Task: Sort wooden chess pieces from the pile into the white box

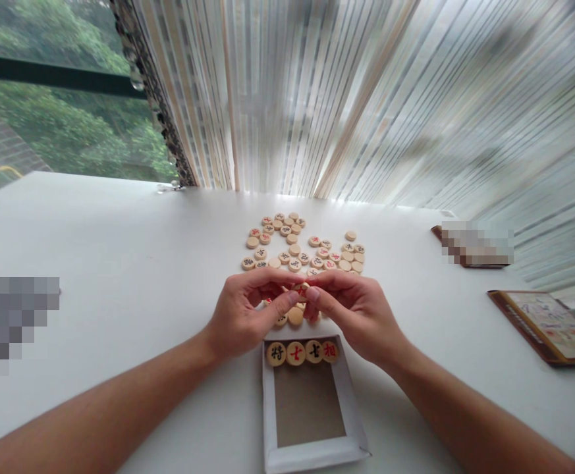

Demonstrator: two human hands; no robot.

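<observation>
Between the fingertips of my left hand and my right hand is a round wooden Chinese chess piece with a red character. Both hands are closed in a pinch on it, above the table. Just below them lies a shallow white cardboard box with a brown bottom. A row of several pieces lies along its far end, among them a black-marked piece at the left and a red-marked piece at the right. My fingers hide part of the loose pieces behind them.
Many loose chess pieces are scattered on the white table beyond my hands, some with plain sides up. Two flat brown-edged items lie at the right. A pale striped curtain hangs behind the table, with a window at the left.
</observation>
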